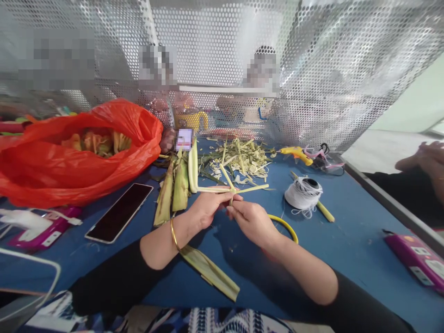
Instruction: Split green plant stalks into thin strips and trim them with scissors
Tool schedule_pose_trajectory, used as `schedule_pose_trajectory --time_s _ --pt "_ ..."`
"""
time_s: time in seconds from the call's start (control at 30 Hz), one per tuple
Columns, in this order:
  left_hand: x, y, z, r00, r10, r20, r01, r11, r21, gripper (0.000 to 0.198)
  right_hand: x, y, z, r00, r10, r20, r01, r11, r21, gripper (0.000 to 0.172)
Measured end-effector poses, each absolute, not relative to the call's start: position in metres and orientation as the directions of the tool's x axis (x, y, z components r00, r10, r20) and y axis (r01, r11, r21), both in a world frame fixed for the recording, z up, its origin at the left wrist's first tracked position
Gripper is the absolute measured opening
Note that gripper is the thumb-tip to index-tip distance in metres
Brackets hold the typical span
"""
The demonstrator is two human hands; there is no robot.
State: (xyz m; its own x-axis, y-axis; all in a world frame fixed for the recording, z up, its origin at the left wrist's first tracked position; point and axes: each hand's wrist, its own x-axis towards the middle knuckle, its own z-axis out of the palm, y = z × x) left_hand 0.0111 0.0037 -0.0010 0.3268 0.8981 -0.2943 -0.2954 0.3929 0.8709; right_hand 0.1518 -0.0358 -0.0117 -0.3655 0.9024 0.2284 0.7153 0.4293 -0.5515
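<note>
My left hand point(207, 209) and my right hand point(252, 221) meet at mid-table, both pinched on thin pale green leaf strips point(231, 186) that cross each other just above my fingers. A gold bangle point(173, 234) circles my left wrist. A long folded green leaf point(211, 273) lies on the blue table point(347, 231) under my left forearm. A yellow ring point(287, 226) shows behind my right wrist.
An orange plastic bag point(79, 152) with leaf pieces sits at the left, a dark phone point(120, 212) beside it. Green husks point(175, 185), leaf scraps point(243, 159), a spool of white thread point(303, 193), a yellow glue gun point(294, 153). Another person's hand point(425, 162) at right. Perforated metal screen point(329, 69) behind.
</note>
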Motion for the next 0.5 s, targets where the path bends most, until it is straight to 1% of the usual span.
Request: schedule_pose_trajectory --time_s 0.03,0.1,0.17,0.2,0.27,0.3,0.37,0.43,0.5 --pt "0.010 0.005 0.001 0.321 0.895 -0.309 -0.290 0.403 0.868 0.015 0.153 -0.037 -0.009 -0.362 0.892 0.272 0.764 0.451 -0.461 0.032" --pt "0.007 0.007 0.004 0.315 0.895 -0.317 -0.277 0.406 0.871 0.012 0.157 -0.039 -0.002 -0.339 0.837 0.430 0.841 0.474 -0.259 0.033" --pt "0.005 0.009 0.008 0.319 0.895 -0.311 -0.261 0.398 0.879 0.013 0.162 -0.037 0.003 -0.312 0.759 0.572 0.895 0.437 -0.091 0.032" --pt "0.004 0.009 0.008 0.321 0.896 -0.306 -0.248 0.391 0.886 0.016 0.164 -0.034 0.005 -0.312 0.733 0.604 0.912 0.409 -0.026 0.031" --pt "0.005 0.008 0.006 0.321 0.900 -0.295 -0.201 0.370 0.907 0.023 0.166 -0.028 0.003 -0.357 0.730 0.583 0.917 0.391 0.072 0.029" --pt "0.006 0.007 0.005 0.312 0.907 -0.283 -0.169 0.346 0.923 0.027 0.166 -0.026 0.000 -0.392 0.741 0.545 0.908 0.406 0.101 0.030" --pt "0.008 0.006 0.001 0.288 0.925 -0.247 -0.096 0.285 0.954 0.032 0.165 -0.024 -0.006 -0.451 0.757 0.473 0.884 0.454 0.116 0.034" --pt "0.010 0.005 -0.001 0.273 0.936 -0.221 -0.037 0.240 0.970 0.031 0.162 -0.027 -0.009 -0.464 0.769 0.440 0.874 0.478 0.085 0.035" --pt "0.010 0.005 -0.001 0.281 0.934 -0.221 -0.008 0.232 0.973 0.029 0.160 -0.032 -0.008 -0.447 0.780 0.438 0.877 0.479 0.041 0.034"
